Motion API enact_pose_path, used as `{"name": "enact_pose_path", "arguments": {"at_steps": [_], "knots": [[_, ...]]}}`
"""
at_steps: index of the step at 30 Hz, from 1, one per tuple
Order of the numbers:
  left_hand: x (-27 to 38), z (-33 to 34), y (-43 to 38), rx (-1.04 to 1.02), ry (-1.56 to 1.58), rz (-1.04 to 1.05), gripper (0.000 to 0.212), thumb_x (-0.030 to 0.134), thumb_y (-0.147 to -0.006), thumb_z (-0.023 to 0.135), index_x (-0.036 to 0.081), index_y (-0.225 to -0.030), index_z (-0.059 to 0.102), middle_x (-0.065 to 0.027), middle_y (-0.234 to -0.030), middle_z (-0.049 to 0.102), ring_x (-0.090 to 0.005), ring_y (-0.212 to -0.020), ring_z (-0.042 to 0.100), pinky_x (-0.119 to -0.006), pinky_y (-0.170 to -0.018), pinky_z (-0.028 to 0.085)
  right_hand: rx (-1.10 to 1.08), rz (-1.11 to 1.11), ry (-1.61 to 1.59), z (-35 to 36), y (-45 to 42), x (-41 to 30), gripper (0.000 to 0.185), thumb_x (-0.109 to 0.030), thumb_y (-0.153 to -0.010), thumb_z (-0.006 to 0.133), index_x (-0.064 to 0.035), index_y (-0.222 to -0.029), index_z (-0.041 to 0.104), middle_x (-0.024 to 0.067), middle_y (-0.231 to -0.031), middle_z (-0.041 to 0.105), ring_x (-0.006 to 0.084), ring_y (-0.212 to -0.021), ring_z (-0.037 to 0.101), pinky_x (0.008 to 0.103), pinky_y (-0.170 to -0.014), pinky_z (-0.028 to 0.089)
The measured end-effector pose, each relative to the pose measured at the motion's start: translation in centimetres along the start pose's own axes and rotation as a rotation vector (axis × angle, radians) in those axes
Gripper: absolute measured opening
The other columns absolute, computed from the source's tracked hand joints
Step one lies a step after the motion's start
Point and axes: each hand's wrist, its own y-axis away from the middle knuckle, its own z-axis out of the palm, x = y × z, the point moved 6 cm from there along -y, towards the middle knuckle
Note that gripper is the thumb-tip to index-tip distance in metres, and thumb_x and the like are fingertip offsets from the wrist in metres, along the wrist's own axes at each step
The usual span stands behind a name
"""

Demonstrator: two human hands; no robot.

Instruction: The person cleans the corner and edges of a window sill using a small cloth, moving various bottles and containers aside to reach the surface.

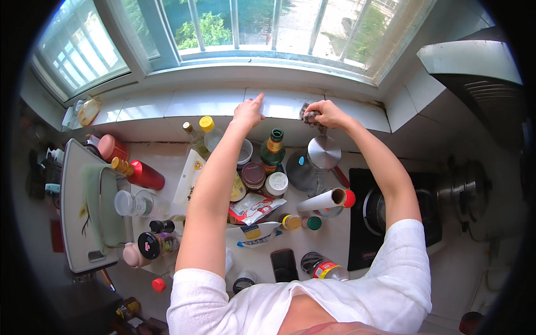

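My right hand (328,114) grips a crumpled dark brown rag (309,113) on the white tiled window sill (280,102). The rag's lower end hangs over the sill's front edge. To its left is my left hand (249,112), over the same ledge, index finger stretched forward and thumb apart, with nothing visible in it. Below my right hand stands a jug with a round metal lid (324,152). Between my forearms are a green glass bottle (273,151), a jar with a brown lid (253,175) and a white-lidded jar (276,183).
A barred window (251,25) rises behind the sill. A black stove (393,217) lies at right under a range hood (469,63). At left are a cutting board (77,234) and a red bottle (146,175). A phone (284,265) and a plastic bottle (324,268) lie near my body.
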Motion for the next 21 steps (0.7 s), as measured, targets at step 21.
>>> {"name": "enact_pose_path", "arguments": {"at_steps": [21], "knots": [[-10.6, -12.2, 3.4, -0.085, -0.011, 0.069, 0.051, 0.019, -0.07, 0.066, 0.018, -0.118, 0.049, -0.0098, -0.112, 0.054, -0.025, -0.102, 0.052, -0.034, -0.088, 0.042, -0.118, -0.146, 0.156, 6.3, -12.4, -7.9, 0.046, -0.017, -0.071, 0.062, -0.0094, -0.113, 0.046, 0.0137, -0.111, 0.05, 0.0274, -0.105, 0.046, 0.0333, -0.093, 0.034]]}}
